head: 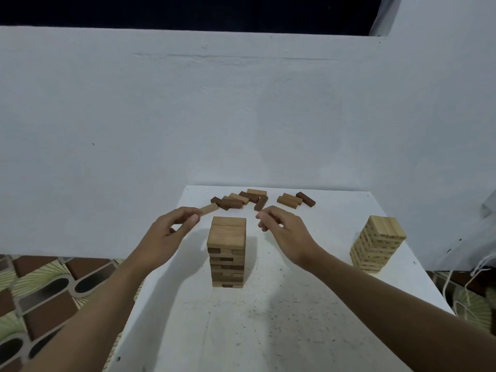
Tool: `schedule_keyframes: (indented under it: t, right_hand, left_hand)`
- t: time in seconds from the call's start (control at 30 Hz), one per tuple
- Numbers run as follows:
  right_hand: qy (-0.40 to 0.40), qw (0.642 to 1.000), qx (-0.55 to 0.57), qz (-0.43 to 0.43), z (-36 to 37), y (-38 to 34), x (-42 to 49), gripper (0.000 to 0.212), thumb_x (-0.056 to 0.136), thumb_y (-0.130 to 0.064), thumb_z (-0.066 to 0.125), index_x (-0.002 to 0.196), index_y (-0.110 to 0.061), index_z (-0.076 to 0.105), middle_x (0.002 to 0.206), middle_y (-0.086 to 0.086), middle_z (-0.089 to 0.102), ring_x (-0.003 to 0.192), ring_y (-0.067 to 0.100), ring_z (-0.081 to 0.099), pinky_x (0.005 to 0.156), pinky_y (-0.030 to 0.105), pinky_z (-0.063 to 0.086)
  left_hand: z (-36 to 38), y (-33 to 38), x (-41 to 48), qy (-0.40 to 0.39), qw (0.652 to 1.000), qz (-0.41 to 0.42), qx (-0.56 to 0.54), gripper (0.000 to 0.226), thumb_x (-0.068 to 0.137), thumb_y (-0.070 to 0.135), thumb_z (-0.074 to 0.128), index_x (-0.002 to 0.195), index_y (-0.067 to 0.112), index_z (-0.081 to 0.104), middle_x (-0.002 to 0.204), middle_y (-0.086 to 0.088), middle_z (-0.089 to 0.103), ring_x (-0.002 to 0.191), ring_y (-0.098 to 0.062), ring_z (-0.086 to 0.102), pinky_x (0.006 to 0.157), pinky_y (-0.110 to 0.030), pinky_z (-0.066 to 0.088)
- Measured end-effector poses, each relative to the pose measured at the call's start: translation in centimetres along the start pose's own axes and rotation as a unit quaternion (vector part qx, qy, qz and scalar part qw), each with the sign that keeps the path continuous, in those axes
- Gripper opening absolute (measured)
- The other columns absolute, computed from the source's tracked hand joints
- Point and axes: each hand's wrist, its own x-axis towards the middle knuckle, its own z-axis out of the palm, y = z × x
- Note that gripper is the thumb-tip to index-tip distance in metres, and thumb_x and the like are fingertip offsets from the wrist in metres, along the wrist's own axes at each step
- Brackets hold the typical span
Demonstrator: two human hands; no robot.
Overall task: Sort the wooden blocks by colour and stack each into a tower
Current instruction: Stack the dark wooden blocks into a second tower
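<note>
A mid-brown block tower (226, 251) stands in the middle of the white table (268, 318). My left hand (171, 232) hovers just left of its top and pinches a light brown block (209, 209) between thumb and fingers. Right of the tower top, my right hand (284, 232) has its fingers loosely curled and holds nothing that I can see. A pale wood tower (378, 242) stands at the table's right edge. Several loose blocks, dark (306, 199) and mid-brown (290, 200), lie at the far end of the table.
A white wall (241, 116) rises right behind the table. Patterned floor tiles (40, 296) show on the left. White cords (467, 283) hang by the table's right side.
</note>
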Motion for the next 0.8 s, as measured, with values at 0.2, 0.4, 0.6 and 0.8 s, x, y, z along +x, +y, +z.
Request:
schedule_keyframes:
  t: [0.2, 0.4, 0.6, 0.8]
  right_hand:
    - [0.002, 0.982, -0.19, 0.009, 1.3, 4.5, 3.3, 0.02, 0.102, -0.028, 0.049, 0.103, -0.017, 0.066, 0.095, -0.002, 0.065, 0.086, 0.012, 0.058, 0.079, 0.03, 0.052]
    - [-0.045, 0.912, -0.392, -0.112, 2.5, 7.6, 7.1, 0.035, 0.1, -0.032, 0.049, 0.132, -0.017, 0.056, 0.135, 0.002, 0.056, 0.121, 0.021, 0.05, 0.094, 0.037, 0.049]
    - [-0.14, 0.878, -0.431, -0.156, 3.9, 7.7, 11.9, 0.054, 0.104, -0.028, 0.043, 0.154, -0.012, 0.032, 0.162, 0.007, 0.027, 0.148, 0.024, 0.025, 0.11, 0.043, 0.04]
    - [-0.188, 0.858, -0.466, -0.107, 5.2, 7.9, 13.8, 0.06, 0.107, -0.031, 0.036, 0.159, -0.009, 0.015, 0.167, 0.007, 0.011, 0.151, 0.026, 0.017, 0.116, 0.042, 0.028]
  left_hand:
    - [2.5, -6.2, 2.0, 0.023, 0.987, 0.001, 0.157, 0.021, 0.099, 0.026, 0.064, 0.12, 0.029, 0.064, 0.122, 0.006, 0.063, 0.112, -0.019, 0.057, 0.092, -0.035, 0.047]
    - [4.3, -9.9, 5.2, -0.027, 0.95, -0.019, 0.312, 0.057, 0.104, 0.043, 0.043, 0.154, 0.015, 0.041, 0.165, -0.01, 0.028, 0.153, -0.033, 0.024, 0.119, -0.052, 0.027]
    - [5.4, -11.2, 8.7, -0.084, 0.952, 0.087, 0.28, 0.068, 0.101, 0.042, 0.021, 0.16, 0.009, 0.019, 0.167, -0.014, 0.021, 0.154, -0.01, -0.001, 0.122, -0.018, -0.008]
    - [6.0, -12.2, 8.6, -0.099, 0.96, 0.047, 0.258, 0.061, 0.1, 0.03, 0.018, 0.161, 0.025, 0.016, 0.167, 0.009, 0.012, 0.157, -0.013, 0.003, 0.126, -0.034, -0.004]
